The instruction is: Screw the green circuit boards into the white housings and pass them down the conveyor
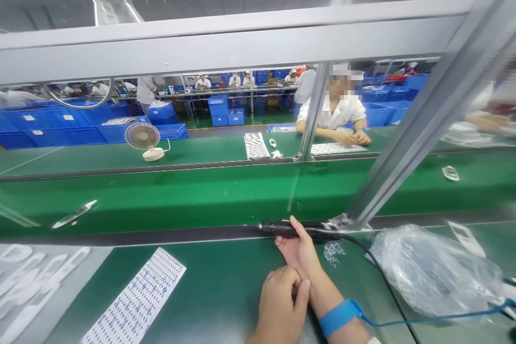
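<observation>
My right hand [300,252] wears a blue wrist strap [341,317]. Its palm is partly turned up, with the thumb lying across a black electric screwdriver [314,230] and the fingers loose below it. The screwdriver rests along the dark rail, its bit to the left. My left hand [280,301] is closed, its curled fingers and thumb against my right wrist; whether anything is between them is hidden. Small pale parts [334,252] lie in a pile right of my right hand. On the left is a white sheet [135,298] with rows of dark and blue marks.
A clear plastic bag [435,269] lies at the right, with the screwdriver cord [382,274] running past. White cut-out parts [32,290] are at the left. A metal post [419,102] slants across the right. Beyond the green belt [201,193] are a fan [143,137] and a seated co-worker [336,113].
</observation>
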`<action>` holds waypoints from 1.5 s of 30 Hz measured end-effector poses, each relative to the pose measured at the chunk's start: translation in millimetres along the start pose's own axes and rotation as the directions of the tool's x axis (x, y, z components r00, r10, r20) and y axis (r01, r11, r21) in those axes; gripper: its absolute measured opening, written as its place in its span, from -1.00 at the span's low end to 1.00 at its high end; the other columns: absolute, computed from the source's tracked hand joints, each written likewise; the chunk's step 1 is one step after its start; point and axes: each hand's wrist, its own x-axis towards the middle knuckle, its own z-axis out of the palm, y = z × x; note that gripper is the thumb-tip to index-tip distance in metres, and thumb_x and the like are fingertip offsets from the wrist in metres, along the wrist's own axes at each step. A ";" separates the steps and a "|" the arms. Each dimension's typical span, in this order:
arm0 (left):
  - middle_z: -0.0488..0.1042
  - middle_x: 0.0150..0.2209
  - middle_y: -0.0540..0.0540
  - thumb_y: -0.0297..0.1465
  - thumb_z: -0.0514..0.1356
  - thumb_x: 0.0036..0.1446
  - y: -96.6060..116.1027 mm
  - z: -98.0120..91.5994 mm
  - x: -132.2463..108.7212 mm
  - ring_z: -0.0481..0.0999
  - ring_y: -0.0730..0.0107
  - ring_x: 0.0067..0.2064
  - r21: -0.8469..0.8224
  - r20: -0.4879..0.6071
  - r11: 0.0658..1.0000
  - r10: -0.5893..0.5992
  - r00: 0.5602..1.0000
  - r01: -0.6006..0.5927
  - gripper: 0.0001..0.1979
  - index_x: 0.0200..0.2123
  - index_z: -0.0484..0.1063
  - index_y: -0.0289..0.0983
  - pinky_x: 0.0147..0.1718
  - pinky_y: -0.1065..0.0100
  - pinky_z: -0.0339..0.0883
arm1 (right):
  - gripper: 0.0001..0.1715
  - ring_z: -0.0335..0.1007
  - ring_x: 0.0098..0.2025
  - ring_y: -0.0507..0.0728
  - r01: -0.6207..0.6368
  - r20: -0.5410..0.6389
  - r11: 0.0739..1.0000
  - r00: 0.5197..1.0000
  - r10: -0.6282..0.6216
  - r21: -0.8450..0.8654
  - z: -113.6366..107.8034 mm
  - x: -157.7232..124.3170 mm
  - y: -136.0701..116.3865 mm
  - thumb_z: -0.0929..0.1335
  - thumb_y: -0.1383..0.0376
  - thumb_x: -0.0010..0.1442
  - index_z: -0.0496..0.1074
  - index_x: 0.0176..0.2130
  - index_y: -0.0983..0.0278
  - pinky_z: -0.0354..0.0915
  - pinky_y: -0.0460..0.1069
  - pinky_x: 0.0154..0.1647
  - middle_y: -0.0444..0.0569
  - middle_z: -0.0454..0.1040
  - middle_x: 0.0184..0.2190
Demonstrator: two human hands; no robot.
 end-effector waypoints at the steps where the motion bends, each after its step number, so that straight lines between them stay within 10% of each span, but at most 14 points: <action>1: 0.42 -0.44 -0.04 -0.35 0.02 0.25 0.5 0.0 -0.2 0.40 0.25 -0.36 -0.003 -0.006 1.000 -0.003 1.000 0.003 -0.77 -0.48 0.16 -0.22 -0.34 0.28 0.11 | -0.65 0.32 -0.58 0.03 -0.004 0.000 1.000 1.000 0.004 -0.005 -0.4 -0.2 -0.5 0.59 0.19 -0.11 0.48 -0.41 0.33 0.34 -0.10 -0.60 -0.06 0.47 -0.56; 23: 0.45 -0.45 0.03 -0.40 0.15 0.17 3.1 -3.1 0.0 0.39 0.31 -0.35 -0.096 -0.128 0.995 0.009 0.992 -0.022 -0.82 -0.48 0.26 -0.23 -0.31 0.27 0.16 | -0.51 0.42 -0.43 0.12 -0.060 -0.018 0.998 0.998 0.060 -0.034 -4.4 -1.6 -6.0 0.48 0.04 0.02 0.50 -0.16 0.32 0.46 0.00 -0.36 0.03 0.52 -0.42; 34: 0.43 0.07 -0.17 -0.45 0.14 0.24 -7.8 -22.9 7.8 0.39 0.13 0.08 -0.068 -0.430 0.990 0.079 0.899 -0.120 -0.78 -0.04 0.41 -0.22 0.02 0.10 0.29 | -0.29 0.44 -0.37 0.18 -0.052 0.128 0.997 0.990 0.058 -0.053 -5.6 -8.6 -3.1 0.52 -0.13 -0.06 0.46 -0.09 0.28 0.41 0.02 -0.37 0.04 0.52 -0.39; 39: 0.52 -0.18 -0.07 -0.53 0.11 0.24 -18.4 -31.9 14.4 0.47 0.25 -0.11 -0.104 -0.428 0.988 0.057 0.902 -0.112 -0.84 -0.29 0.47 -0.22 -0.08 0.17 0.34 | -0.26 0.41 -0.40 0.16 -0.018 0.170 0.996 0.985 0.032 -0.086 -7.2 -9.9 -2.7 0.46 -0.20 0.02 0.45 -0.04 0.27 0.31 -0.04 -0.51 0.03 0.52 -0.39; 45: 0.51 -0.24 -0.06 -0.55 0.15 0.20 -18.5 -33.0 15.8 0.47 0.27 -0.17 -0.160 -0.438 0.979 0.040 0.898 -0.122 -0.88 -0.34 0.44 -0.24 -0.13 0.21 0.34 | -0.25 0.44 -0.34 0.19 -0.023 0.169 0.998 0.985 0.032 -0.057 -6.8 -10.4 -3.4 0.47 -0.20 -0.02 0.47 -0.06 0.27 0.42 0.11 -0.21 0.04 0.54 -0.35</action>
